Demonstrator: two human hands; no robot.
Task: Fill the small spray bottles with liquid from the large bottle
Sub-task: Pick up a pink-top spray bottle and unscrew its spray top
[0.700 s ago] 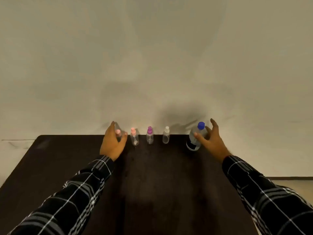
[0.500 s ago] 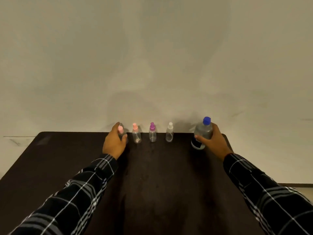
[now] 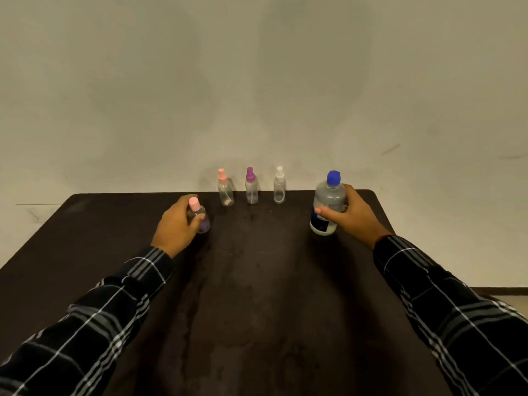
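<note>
We see a dark surface (image 3: 257,295) set against a pale wall (image 3: 257,81). Our left hand (image 3: 177,224) wraps a small spray bottle with a pink cap (image 3: 197,215), its fingers (image 3: 197,220) curled round the clear body. Our right hand (image 3: 350,212) grips the large bottle (image 3: 327,208), blue cap on top, dark label low on its side, thumb across the front. Along the far edge three small bottles stand upright in a row, apart from one another: a pink-capped bottle (image 3: 225,188), a purple-capped bottle (image 3: 251,187) and a white-capped bottle (image 3: 279,186). Both plaid sleeves (image 3: 457,324) reach in from below.
</note>
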